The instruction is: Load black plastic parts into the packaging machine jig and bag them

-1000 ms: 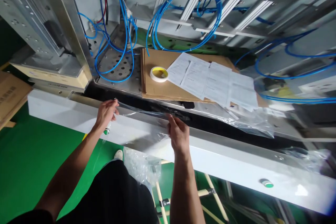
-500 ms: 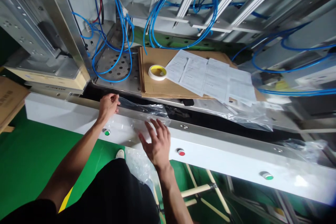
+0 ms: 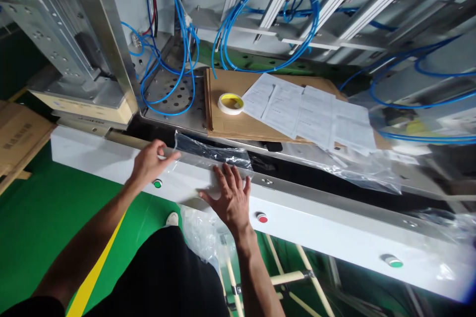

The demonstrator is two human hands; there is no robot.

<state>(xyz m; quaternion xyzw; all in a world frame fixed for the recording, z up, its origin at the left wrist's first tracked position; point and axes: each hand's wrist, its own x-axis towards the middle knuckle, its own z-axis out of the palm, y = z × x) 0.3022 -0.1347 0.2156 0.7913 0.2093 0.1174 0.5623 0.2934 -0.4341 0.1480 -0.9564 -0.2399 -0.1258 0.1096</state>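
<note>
A clear plastic bag (image 3: pixel 211 152) lies over the top edge of the long white panel (image 3: pixel 327 213), partly hanging down its front face. My right hand (image 3: pixel 234 203) rests on the bag with its fingers spread, between the green button (image 3: pixel 157 184) and the red button (image 3: pixel 262 218). My left hand (image 3: pixel 150 163) is at the bag's left end, above the green button. Its thumb points right along the panel edge, apart from the bent forefinger; the other fingers are curled and partly hidden. I see nothing held between thumb and forefinger.
Behind the panel, cardboard sheets (image 3: pixel 223 126) carry a tape roll (image 3: pixel 231 103) and several printed papers (image 3: pixel 286 104). Coiled blue hoses (image 3: pixel 223 42) hang around metal cylinders (image 3: pixel 275 7). More clear plastic (image 3: pixel 368 173) lies to the right. A carton (image 3: pixel 22 131) stands at far left.
My right hand has come down flat onto the bag. My left thumb and forefinger have parted at the bag's corner. The bag's upper edge now stands up higher. The view has shifted slightly.
</note>
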